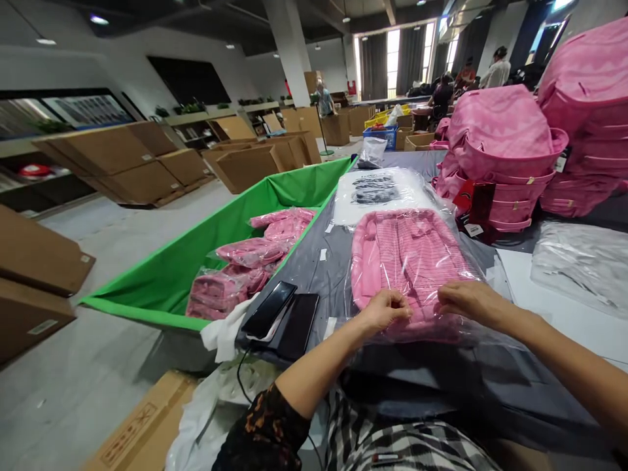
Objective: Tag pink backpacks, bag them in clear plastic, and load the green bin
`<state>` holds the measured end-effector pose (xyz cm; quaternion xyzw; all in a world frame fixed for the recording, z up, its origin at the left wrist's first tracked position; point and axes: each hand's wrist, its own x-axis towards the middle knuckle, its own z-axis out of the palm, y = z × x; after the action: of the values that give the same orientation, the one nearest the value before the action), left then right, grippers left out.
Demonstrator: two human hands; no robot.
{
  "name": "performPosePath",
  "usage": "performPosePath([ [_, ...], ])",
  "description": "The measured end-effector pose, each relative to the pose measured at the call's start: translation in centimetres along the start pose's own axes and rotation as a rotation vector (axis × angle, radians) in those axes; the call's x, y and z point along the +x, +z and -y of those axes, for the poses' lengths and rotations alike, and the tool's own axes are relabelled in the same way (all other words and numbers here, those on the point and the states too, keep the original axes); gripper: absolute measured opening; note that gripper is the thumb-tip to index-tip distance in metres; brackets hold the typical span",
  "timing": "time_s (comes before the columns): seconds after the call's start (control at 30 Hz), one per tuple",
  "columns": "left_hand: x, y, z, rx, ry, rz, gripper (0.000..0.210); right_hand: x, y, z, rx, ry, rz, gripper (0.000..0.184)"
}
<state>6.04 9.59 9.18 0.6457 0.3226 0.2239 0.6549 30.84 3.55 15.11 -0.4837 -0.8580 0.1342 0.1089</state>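
A pink backpack (417, 261) lies flat on the table, straps side up, inside a clear plastic bag (363, 320). At its near left part, my left hand (385, 311) is closed, with the fingertips pinching the plastic. My right hand (464, 302) pinches the bag too, at the near right part, a short way from the left. The film between the two hands looks wrinkled and shiny. Just beyond the backpack rests a stack of clear printed plastic bags (377, 190).
Left of the table stands a green fabric bin (161, 281) holding several bagged pink backpacks (255, 252). Two dark phones (269, 311) lie at the table's left edge. Pink backpacks (505, 144) are piled on the right, near white plastic bags (583, 261). Cardboard boxes (132, 157) and people are farther off.
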Motion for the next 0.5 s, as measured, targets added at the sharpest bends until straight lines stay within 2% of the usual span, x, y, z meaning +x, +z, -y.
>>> performPosePath([
  [0.17,-0.2,-0.2,-0.1,0.053,0.010,-0.002,0.027,1.4,-2.0,0.1,0.151,0.055,0.103,0.033],
  [0.33,0.1,-0.3,0.4,0.113,-0.010,-0.011,0.029,3.4,-0.5,-3.1,0.530,0.210,0.324,0.050],
  [0.4,0.2,-0.3,0.6,0.138,-0.023,-0.029,0.026,3.2,0.2,-4.4,0.541,0.279,0.250,0.056],
  [0.43,0.2,-0.2,0.7,0.147,-0.027,-0.041,0.024,2.8,0.4,-4.6,0.462,0.319,0.138,0.056],
  [0.5,0.2,-0.1,0.9,0.158,-0.028,-0.059,0.021,1.1,0.5,-4.0,0.217,0.363,-0.169,0.047],
])
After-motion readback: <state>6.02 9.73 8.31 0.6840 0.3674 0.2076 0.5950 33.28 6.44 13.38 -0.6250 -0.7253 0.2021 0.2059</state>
